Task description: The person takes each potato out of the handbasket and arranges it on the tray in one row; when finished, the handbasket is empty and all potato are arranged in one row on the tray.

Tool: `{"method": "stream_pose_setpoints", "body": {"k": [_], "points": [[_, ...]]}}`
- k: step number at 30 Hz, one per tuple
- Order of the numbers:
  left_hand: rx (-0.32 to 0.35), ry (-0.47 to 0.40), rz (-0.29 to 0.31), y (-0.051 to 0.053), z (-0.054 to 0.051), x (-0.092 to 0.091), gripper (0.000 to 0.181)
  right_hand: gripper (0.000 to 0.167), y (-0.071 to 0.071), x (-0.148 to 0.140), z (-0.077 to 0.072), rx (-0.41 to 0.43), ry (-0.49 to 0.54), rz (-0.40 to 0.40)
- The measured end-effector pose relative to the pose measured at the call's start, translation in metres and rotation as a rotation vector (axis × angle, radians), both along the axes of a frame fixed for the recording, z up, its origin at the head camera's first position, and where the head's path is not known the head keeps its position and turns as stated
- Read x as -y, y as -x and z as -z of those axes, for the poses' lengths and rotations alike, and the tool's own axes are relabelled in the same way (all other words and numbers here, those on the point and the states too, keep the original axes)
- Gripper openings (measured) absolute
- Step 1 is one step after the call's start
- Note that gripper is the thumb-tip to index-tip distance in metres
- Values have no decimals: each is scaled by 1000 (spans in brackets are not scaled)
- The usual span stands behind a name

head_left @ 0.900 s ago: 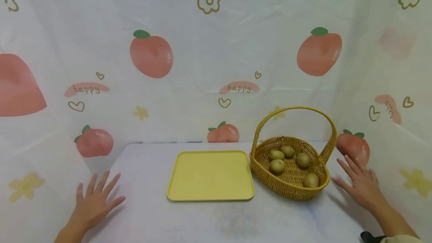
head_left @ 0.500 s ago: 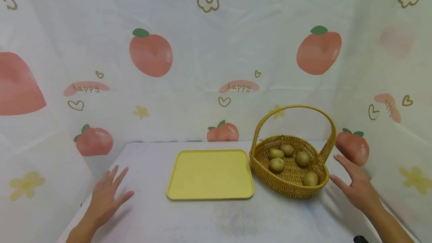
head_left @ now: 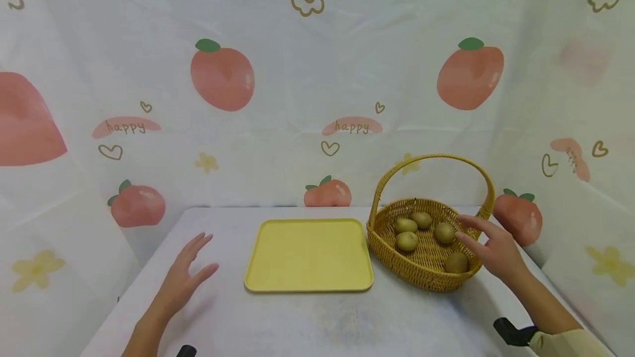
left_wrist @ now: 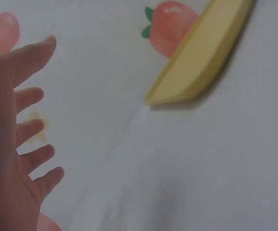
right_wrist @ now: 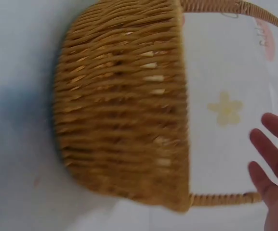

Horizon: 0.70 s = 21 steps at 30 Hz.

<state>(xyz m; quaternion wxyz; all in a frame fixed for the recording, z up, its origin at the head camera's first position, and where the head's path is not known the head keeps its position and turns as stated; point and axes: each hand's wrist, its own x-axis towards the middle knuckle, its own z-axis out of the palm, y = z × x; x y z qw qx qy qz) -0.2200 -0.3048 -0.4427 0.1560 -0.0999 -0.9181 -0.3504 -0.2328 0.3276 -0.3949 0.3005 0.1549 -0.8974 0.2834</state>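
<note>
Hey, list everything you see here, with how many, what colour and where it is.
Tray: one, yellow, mid-table, nothing on it.
Basket: one, golden-brown wicker with hoop handle, right of the tray.
Round fruits or vegetables: five, greenish brown, inside the basket; exact kind unclear.
Table: one, whitish, under tray and basket.
Backdrop: white, behind and at both sides; number of pieces unclear.
Printed peaches: several, pinkish red, on the backdrop, among flowers, hearts and "happy" lettering.
Wrist devices: two, black, at the lower edge and right wrist.
Sleeve: one, beige, lower right.
Left hand: one, left of the tray.
Right hand: one, at the basket's right side.
</note>
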Motion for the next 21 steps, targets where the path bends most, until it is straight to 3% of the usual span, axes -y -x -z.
{"method": "stream_pose_setpoints", "body": {"k": [3, 8, 15, 21], "points": [[-2, -48, 8, 4, 0, -7, 62, 34, 9, 5, -9, 127, -9, -28], [12, -157, 27, 10, 3, -17, 55, 36, 30, 12, -20, 324, 5, -148], [119, -288, 83, 18, 12, -32, 54, 45, 57, 19, -29, 579, 86, -350], [236, -346, 91, 19, 23, -39, 56, 52, 79, 27, -25, 765, 147, -444]]}}
